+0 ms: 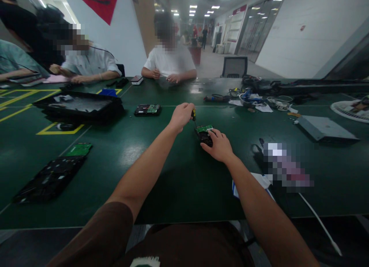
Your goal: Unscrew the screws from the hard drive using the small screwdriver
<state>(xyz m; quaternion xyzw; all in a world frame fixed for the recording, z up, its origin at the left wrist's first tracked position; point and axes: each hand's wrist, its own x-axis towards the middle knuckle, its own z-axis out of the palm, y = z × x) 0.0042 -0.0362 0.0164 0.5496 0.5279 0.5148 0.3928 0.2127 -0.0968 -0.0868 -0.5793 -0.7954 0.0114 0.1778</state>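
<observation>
My left hand (182,117) is closed around the yellow and black handle of a screwdriver (193,114). Its thin shaft points down at the near-left end of a green circuit board on a small black hard drive (204,135). Against the right side of that drive rests my right hand (219,144), thumb and fingers gripping its edges and hiding part of it. The drive lies on the green table (173,174), board side up. Whether the screwdriver's tip touches a screw is too small to tell.
Another hard drive (147,109) lies farther off. Black trays (80,105) and a row of black drives (52,174) are on the left. At right are a cable bundle (250,97), a grey metal case (327,127) and a blurred-out object (285,165). People sit across the table.
</observation>
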